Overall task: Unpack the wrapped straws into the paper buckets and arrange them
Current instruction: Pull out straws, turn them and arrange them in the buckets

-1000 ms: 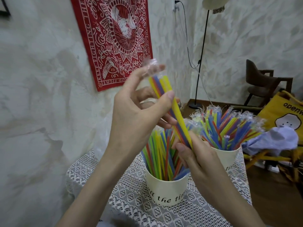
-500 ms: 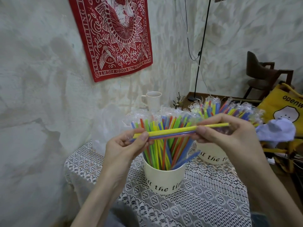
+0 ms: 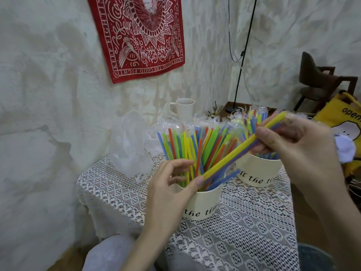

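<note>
A lace-covered worktop (image 3: 244,231) is carrying two paper buckets, with a red wall hanging (image 3: 140,36) above it, a chair (image 3: 322,85) and a yellow bag (image 3: 343,118) off to the right. A crumpled clear bag (image 3: 129,145) is lying at the worktop's back left, and a mug (image 3: 184,107) is standing behind it near the wall.

The near bucket (image 3: 203,204) is standing at the middle, packed with upright coloured straws (image 3: 187,145) fanning slightly outward. The far bucket (image 3: 257,171) is sitting just beside it to the right, holding wrapped straws (image 3: 252,118) with their clear wrapper ends pointing up.

The right hand (image 3: 297,141) is gripping a small bundle (image 3: 240,149) of straws, yellow on top and blue beneath, its fingers curling round the upper part. The bundle's long axis is running diagonally, the upper end pointing up and right past the hand, the lower end pointing down and left into the mouth of the near bucket.

The left hand (image 3: 172,190) is hovering at the near bucket's left rim, fingers loosely spread and holding nothing firmly; its thumb tip is touching the bundle's lower end, and its fingertips are brushing the standing straws.
</note>
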